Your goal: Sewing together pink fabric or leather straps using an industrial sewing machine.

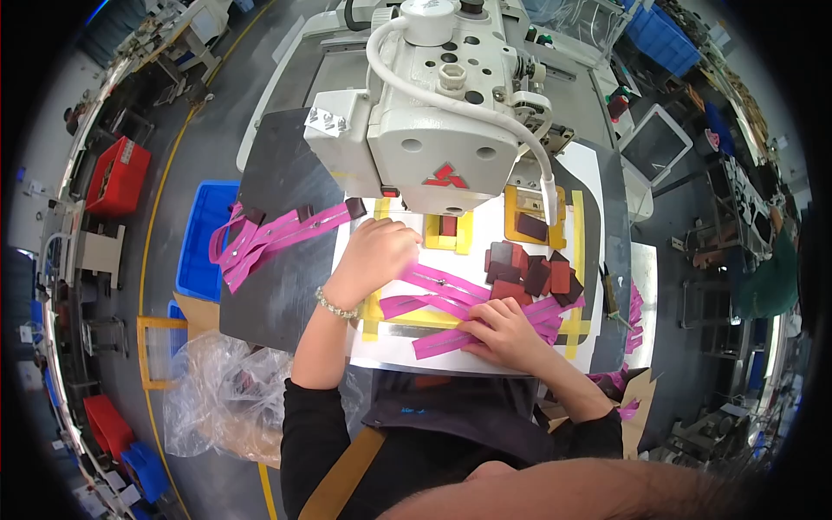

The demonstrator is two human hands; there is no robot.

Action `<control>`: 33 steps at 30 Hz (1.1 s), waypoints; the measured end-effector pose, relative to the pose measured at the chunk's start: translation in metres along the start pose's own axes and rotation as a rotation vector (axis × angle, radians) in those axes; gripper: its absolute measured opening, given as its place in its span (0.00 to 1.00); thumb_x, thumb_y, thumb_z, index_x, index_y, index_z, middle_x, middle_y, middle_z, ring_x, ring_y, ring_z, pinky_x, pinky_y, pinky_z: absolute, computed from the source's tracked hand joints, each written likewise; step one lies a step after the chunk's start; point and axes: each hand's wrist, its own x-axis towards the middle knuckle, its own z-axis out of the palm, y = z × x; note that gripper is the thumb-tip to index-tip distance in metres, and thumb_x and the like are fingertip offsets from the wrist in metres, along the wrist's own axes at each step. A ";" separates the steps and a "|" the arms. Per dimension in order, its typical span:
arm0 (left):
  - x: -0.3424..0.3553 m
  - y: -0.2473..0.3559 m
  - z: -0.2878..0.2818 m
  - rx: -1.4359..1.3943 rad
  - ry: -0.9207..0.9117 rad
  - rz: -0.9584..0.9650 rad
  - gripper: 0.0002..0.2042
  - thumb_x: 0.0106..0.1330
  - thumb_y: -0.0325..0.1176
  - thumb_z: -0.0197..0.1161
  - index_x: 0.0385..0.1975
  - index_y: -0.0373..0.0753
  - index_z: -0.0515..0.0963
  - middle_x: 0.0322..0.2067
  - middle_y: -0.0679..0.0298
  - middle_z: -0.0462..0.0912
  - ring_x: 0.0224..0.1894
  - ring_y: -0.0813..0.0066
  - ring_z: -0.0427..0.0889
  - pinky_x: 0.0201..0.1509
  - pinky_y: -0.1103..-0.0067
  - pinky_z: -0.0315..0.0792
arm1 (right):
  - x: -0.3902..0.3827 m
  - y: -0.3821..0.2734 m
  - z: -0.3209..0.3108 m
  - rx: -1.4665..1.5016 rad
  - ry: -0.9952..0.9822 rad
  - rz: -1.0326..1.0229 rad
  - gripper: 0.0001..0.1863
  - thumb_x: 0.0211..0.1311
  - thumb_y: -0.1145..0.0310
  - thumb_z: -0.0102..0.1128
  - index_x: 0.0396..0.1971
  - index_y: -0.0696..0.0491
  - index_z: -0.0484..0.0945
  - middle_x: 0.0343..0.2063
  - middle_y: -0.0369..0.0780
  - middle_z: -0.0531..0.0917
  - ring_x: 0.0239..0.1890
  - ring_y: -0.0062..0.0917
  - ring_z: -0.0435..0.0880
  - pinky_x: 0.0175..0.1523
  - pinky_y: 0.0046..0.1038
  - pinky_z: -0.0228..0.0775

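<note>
1. Blue bin [192, 264] is standing leftward.
2. Cardboard box [642, 400] is holding pink strips [628, 410].
3. Zippers [444, 282] are lying under the right hand [504, 334], grip unclear.
4. Left hand [374, 256] is curling its fingers, grasp unclear.
5. Yellow tray [510, 217] is holding a dark patch [531, 228].

grey floor [217, 143], yellow floor line [161, 182]

matt cloth tape on magenta zipper strips [446, 284], dull leather-like patches [536, 277], smooth painted-metal sewing machine head [407, 143], glossy crinkled plastic bag [230, 390], smooth plastic blue bin [201, 251]
</note>
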 end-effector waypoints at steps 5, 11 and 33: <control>-0.001 0.001 0.004 0.007 0.018 0.004 0.06 0.55 0.32 0.64 0.31 0.42 0.80 0.27 0.67 0.80 0.35 0.68 0.78 0.42 0.72 0.67 | -0.001 0.000 0.004 0.061 -0.018 0.031 0.16 0.44 0.63 0.71 0.35 0.48 0.78 0.39 0.36 0.75 0.43 0.29 0.73 0.47 0.32 0.61; -0.001 0.003 0.007 0.006 0.040 -0.004 0.06 0.56 0.33 0.64 0.31 0.42 0.80 0.27 0.66 0.81 0.35 0.67 0.78 0.42 0.72 0.68 | 0.006 0.004 -0.016 0.406 -0.062 0.049 0.07 0.52 0.72 0.66 0.30 0.53 0.77 0.28 0.37 0.78 0.34 0.27 0.77 0.43 0.28 0.67; -0.004 0.044 0.053 0.262 -0.045 0.224 0.19 0.56 0.41 0.64 0.45 0.39 0.77 0.33 0.67 0.74 0.37 0.72 0.72 0.38 0.75 0.64 | 0.049 0.136 -0.038 0.981 0.133 0.624 0.11 0.56 0.68 0.64 0.36 0.60 0.81 0.26 0.34 0.81 0.27 0.13 0.76 0.31 0.17 0.66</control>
